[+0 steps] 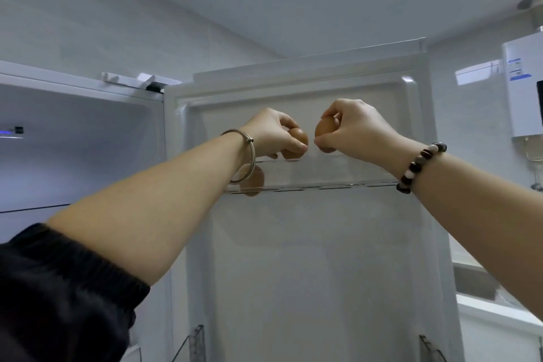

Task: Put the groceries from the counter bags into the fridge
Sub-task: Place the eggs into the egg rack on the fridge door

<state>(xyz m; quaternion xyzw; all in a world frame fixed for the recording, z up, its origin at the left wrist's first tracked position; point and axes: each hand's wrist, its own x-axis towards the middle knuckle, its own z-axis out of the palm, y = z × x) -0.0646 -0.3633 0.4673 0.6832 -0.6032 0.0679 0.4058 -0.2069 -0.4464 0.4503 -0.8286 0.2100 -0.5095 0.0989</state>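
Both arms reach up to the centre of the frame, toward the top of the open fridge door (308,244). The left hand (273,132) curls its fingers and thumb round a brown egg (299,137), just above the clear door shelf (338,178). The right hand (357,129), close beside it, grips a second brown egg (324,127) at about the same height. A third egg (253,181) already sits at the left end of that shelf (seen through its clear front, partly behind the left wrist). A silver bangle (245,160) hangs on the left wrist and a bead bracelet (420,166) on the right. The fridge compartment (73,141) stands open at the left of the frame; a white water heater (523,91) is mounted at the upper right.
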